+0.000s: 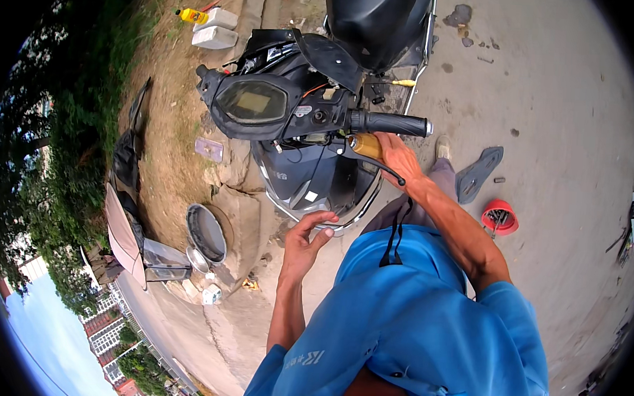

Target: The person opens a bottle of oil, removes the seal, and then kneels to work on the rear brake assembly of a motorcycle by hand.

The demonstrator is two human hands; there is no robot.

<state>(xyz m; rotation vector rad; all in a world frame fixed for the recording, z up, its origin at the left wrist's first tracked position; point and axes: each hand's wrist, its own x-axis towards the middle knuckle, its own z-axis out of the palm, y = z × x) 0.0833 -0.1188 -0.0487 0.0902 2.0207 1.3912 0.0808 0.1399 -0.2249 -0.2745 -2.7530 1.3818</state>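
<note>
In front of me stands a black scooter, its handlebar cover [310, 115] and dashboard screen [253, 103] facing up. My right hand [398, 159] is closed round the thick amber handle of a screwdriver [366, 145], just below the rubber grip [391, 123] and beside the black brake lever [376, 163]. The screwdriver's tip is hidden at the handlebar cover. My left hand [306, 246] holds nothing; its fingers are apart and bent, near the scooter's dark front panel [300, 179].
A second yellow-handled screwdriver [403, 82] lies by the scooter's black seat [376, 22]. To the right, a red bowl of small metal parts [500, 216] and a dark plastic panel [479, 174] rest on the concrete. Leftward are a round basin [206, 234], white blocks [215, 33] and a yellow bottle [192, 16].
</note>
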